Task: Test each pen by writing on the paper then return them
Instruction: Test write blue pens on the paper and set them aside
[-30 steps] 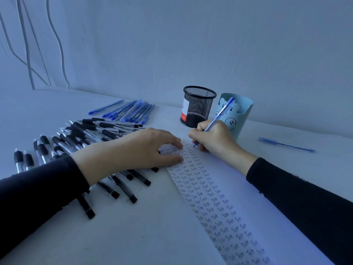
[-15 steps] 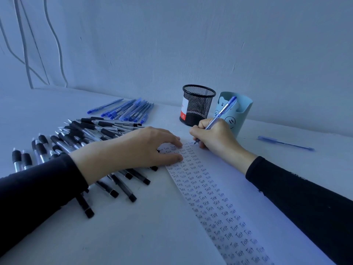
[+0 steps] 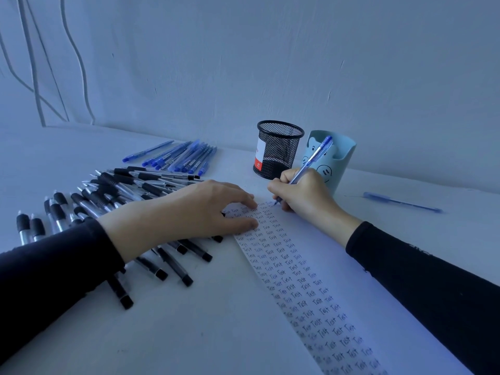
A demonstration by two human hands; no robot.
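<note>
Many black pens [image 3: 113, 185] lie beneath the left hand [image 3: 194, 212].

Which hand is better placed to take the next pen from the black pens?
Left, probably. The left hand rests flat on the edge of the paper, directly over the black pens; the right hand grips the blue pen, tip on the paper, farther from them.
</note>
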